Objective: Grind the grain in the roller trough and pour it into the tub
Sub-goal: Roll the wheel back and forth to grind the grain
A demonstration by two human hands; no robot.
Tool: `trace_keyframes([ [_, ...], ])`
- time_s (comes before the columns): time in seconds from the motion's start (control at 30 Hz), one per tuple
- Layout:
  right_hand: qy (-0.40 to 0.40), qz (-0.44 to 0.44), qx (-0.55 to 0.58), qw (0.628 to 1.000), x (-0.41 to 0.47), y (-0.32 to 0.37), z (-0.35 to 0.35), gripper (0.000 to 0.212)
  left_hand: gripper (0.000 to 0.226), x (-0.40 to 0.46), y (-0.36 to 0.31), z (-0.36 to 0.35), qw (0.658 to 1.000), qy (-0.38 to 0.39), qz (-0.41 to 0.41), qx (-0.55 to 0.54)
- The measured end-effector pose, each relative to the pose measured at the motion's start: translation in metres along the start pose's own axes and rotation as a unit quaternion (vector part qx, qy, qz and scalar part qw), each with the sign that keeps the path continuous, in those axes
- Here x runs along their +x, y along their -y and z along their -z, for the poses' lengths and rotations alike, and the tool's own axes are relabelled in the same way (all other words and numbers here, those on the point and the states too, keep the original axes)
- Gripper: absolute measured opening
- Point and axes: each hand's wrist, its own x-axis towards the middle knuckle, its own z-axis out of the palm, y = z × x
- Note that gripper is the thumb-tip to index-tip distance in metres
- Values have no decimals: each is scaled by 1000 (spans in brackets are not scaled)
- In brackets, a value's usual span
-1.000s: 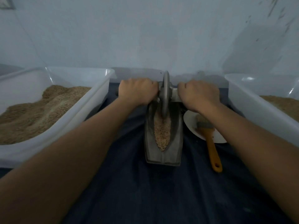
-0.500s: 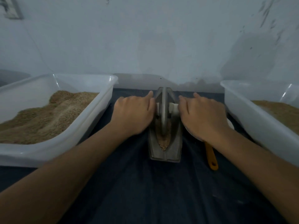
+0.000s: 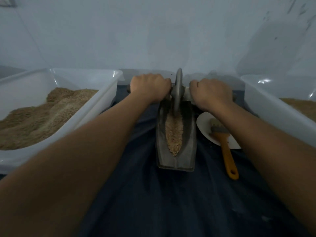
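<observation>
Left of the trough [image 3: 176,147] stood a white tub [image 3: 95,106] heaped with tan meal. The left hand [image 3: 150,88] curled round the roller's handle at the trough's far end. The grey, boat-shaped trough lay on dark cloth [image 3: 153,194], pale cracked grain [image 3: 174,132] filling its groove, the disc roller [image 3: 177,93] upright in it. The right hand [image 3: 211,93] gripped the opposite handle. Right of the trough lay a brush [image 3: 225,147] across a plate [image 3: 203,124], then another tub [image 3: 266,106].

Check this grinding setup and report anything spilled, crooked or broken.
Nothing stands out. The grain lies inside the trough, the wheel stands upright in it, and the brush rests partly on the plate. A few pale specks dot the cloth.
</observation>
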Motion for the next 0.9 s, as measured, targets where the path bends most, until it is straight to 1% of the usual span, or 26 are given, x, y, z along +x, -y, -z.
trace_keyframes([
  [0.03, 8, -4, 2, 1000, 3, 0, 1, 24, 44, 4, 0, -1, 1000, 3, 2, 4],
  [0.1, 13, -17, 8, 1000, -1, 2, 3, 30, 48, -1, 1, -1, 1000, -4, -7, 8],
  [0.17, -8, -15, 7, 1000, -17, 4, 6, 35, 49, -20, 2, 3, 1000, -17, -18, 0],
  [0.2, -25, -12, 9, 1000, -29, 6, 9, 38, 50, -33, 2, 4, 999, -34, -34, 4],
  [0.27, -62, -2, 25, 998, -57, 9, 15, 43, 51, -63, 2, 7, 991, -95, -85, 42],
  [0.33, -99, -2, 52, 994, -86, 12, 22, 54, 65, -90, 3, 13, 985, -126, -99, 64],
  [0.4, -125, 11, 55, 991, -109, 16, 33, 60, 65, -112, 4, 18, 987, -133, -80, 32],
  [0.5, -136, 45, 54, 988, -128, 18, 40, 61, 57, -132, 4, 23, 984, -147, -47, -86],
  [0.53, -143, 46, 51, 987, -128, 17, 39, 60, 56, -131, 3, 23, 983, -151, -43, -98],
  [0.57, -145, 42, 49, 987, -124, 16, 37, 59, 57, -126, 2, 21, 983, -155, -39, -88],
  [0.63, -139, 38, 48, 988, -110, 15, 31, 58, 52, -104, 3, 12, 988, -142, -51, -17],
  [0.7, -112, 6, 52, 992, -82, 10, 23, 54, 40, -76, 4, 4, 989, -109, -82, 50],
  [0.77, -53, 5, 16, 998, -48, 5, 12, 39, 33, -44, 7, -2, 996, -58, -63, 24],
  [0.8, -39, 4, 27, 999, -32, 4, 6, 31, 29, -30, 9, -5, 999, -26, -42, 2],
  [0.83, -27, -13, 39, 999, -15, 3, 2, 27, 25, -17, 9, -6, 1000, 2, -22, -16],
  [0.9, -24, -51, 52, 997, 9, 2, 1, 40, 26, 1, 10, -10, 999, 33, 8, -39],
])
